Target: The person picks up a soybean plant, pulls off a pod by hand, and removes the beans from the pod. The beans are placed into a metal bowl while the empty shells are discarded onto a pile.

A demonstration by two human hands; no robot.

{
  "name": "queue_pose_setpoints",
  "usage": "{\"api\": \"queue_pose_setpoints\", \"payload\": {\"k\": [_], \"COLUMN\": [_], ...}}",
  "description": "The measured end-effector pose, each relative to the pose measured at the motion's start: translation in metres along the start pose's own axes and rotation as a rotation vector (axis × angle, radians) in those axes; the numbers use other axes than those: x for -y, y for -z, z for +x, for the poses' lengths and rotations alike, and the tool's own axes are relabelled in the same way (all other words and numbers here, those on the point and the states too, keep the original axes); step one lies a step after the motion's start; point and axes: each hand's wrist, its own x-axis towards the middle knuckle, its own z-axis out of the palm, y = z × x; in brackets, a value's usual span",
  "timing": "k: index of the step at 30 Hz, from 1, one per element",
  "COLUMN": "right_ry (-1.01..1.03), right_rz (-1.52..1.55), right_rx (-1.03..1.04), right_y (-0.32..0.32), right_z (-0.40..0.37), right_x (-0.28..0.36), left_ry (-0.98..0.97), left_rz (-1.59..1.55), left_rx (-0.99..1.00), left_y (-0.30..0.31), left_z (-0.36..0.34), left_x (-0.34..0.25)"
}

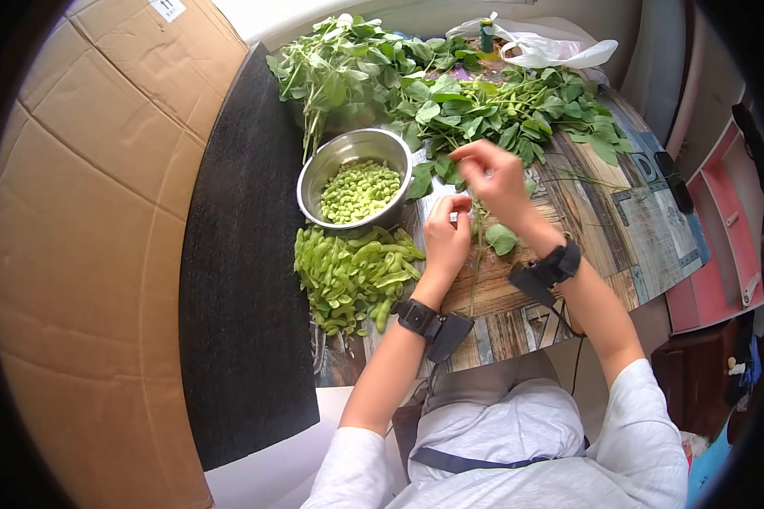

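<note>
Over the wood-patterned table (569, 204), my left hand (447, 240) has its fingers curled near a thin green stem (476, 263) with a leaf (501, 238). What it grips, if anything, is too small to tell. My right hand (498, 182) is a little higher and to the right, slightly blurred, its fingers bent beside the leafy plants; its fingertips show no clear object. Left of my hands, a metal bowl (308, 191) holds shelled green beans (361, 191). Below the bowl lies a pile of green pods (348, 276).
Bunches of leafy stems (339, 68) and more leafy plants (518, 110) lie at the back. A white plastic bag (560, 53) is behind them. A black board (246, 280) and a cardboard sheet (93, 254) stand left. A pink shelf (721, 229) is right.
</note>
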Motion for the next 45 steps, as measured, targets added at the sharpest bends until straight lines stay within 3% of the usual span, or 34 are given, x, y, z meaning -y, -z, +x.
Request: {"api": "queue_pose_setpoints", "payload": {"k": [2, 7, 10, 14, 17, 20, 25, 28, 32, 38, 40, 45], "right_ry": [-0.156, -0.263, -0.102, -0.119, 0.012, 0.012, 0.158, 0.139, -0.024, -0.1, -0.125, -0.05], "right_rz": [-0.16, -0.425, -0.598, -0.441, -0.378, -0.237, -0.273, -0.195, -0.083, 0.068, 0.123, 0.128], "right_rx": [-0.167, 0.195, 0.165, 0.103, 0.0, -0.038, -0.105, -0.189, -0.171, -0.197, -0.197, -0.238], "right_y": [0.018, 0.03, 0.027, 0.025, 0.028, 0.029, 0.028, 0.027, 0.027, 0.028, 0.028, 0.026], "right_z": [0.001, -0.011, -0.018, -0.023, -0.024, -0.022, -0.023, -0.023, -0.024, -0.023, -0.024, -0.023], "right_x": [-0.025, -0.061, -0.057, -0.072, -0.068, -0.066, -0.068, -0.069, -0.073, -0.07, -0.07, -0.074], "left_ry": [0.015, 0.007, 0.031, 0.009, -0.123, -0.208, -0.253, -0.426, -0.383, -0.366, -0.556, -0.317], "left_rz": [-0.02, -0.002, 0.005, 0.056, 0.149, 0.247, 0.304, 0.448, 0.55, 0.526, 0.63, 0.606], "left_rx": [-0.008, -0.006, 0.003, 0.013, 0.011, 0.031, 0.064, 0.088, 0.1, 0.161, 0.159, 0.233], "left_y": [-0.002, -0.002, 0.002, 0.004, 0.005, 0.006, -0.001, -0.008, -0.016, -0.019, -0.021, -0.025], "left_z": [0.0, 0.0, 0.0, 0.002, 0.003, 0.006, 0.015, 0.026, 0.041, 0.053, 0.052, 0.053], "left_x": [0.001, -0.003, -0.004, -0.007, -0.008, -0.014, -0.032, -0.027, -0.025, -0.018, -0.024, -0.021]}}
